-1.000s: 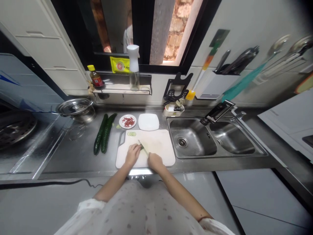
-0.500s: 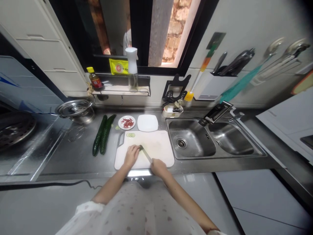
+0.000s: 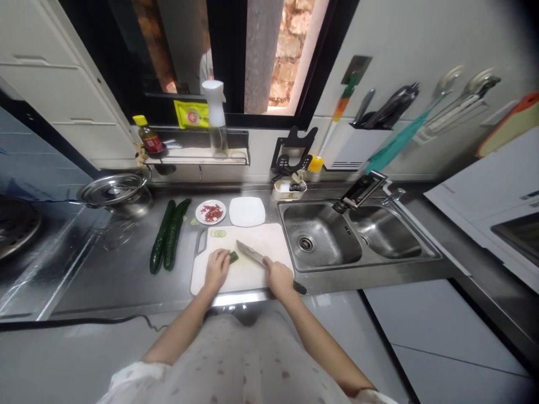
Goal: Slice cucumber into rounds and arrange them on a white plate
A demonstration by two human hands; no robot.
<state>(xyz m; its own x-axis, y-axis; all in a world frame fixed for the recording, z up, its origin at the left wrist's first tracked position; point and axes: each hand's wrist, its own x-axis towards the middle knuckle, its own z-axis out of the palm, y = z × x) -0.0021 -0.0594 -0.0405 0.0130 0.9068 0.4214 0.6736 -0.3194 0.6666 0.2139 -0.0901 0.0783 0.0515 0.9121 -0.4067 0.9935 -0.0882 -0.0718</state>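
Note:
On the white cutting board (image 3: 261,241), my left hand (image 3: 218,268) is closed around a short piece of cucumber (image 3: 233,257), whose dark green end sticks out to the right. My right hand (image 3: 279,278) grips a knife (image 3: 251,253) by its black handle. The blade points to the upper left and lies a little apart from the cucumber piece. Several thin cucumber slices (image 3: 218,233) rest near the board's upper left corner. Left of the board, two whole cucumbers (image 3: 172,235) lie side by side.
Behind the board stand a plate of chopped red bits (image 3: 210,212) and a white square plate (image 3: 247,211). A double steel sink (image 3: 328,264) borders the board on the right. A lidded steel pot (image 3: 122,196) stands at the left back, below a wall shelf (image 3: 197,159) with bottles.
The knife has moved right, away from the cucumber piece, and its blade is turned more flat. My left hand still holds the piece. The whole view has shifted slightly.

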